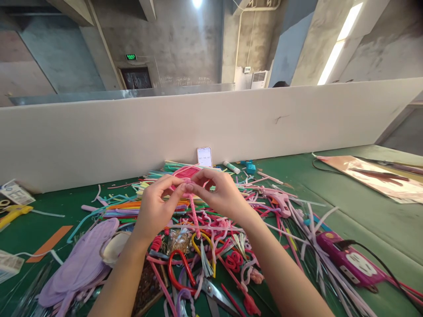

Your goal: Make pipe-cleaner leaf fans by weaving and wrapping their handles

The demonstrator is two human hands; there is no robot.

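My left hand [157,200] and my right hand [222,191] meet above the pile at the middle of the table. Thumbs and fingertips of both pinch a pink pipe cleaner piece [188,181], whose exact shape the fingers partly hide. From it a pink fuzzy stem [194,215] hangs down between my hands. Behind the fingertips lies a bundle of bright pink pipe cleaners [185,172]. Below are red-handled scissors [180,286], a yellow-handled pair [213,244], a pale tassel [206,259] and a clear bag of small gold bits [180,240].
A phone [204,157] showing a timer leans on the white partition [132,136]. Lilac fuzzy shapes [82,259] lie left. At right are a pink glue gun [280,202], a purple corded device [350,259] and a shiny sheet [373,176]. A glue stick [231,167] lies behind.
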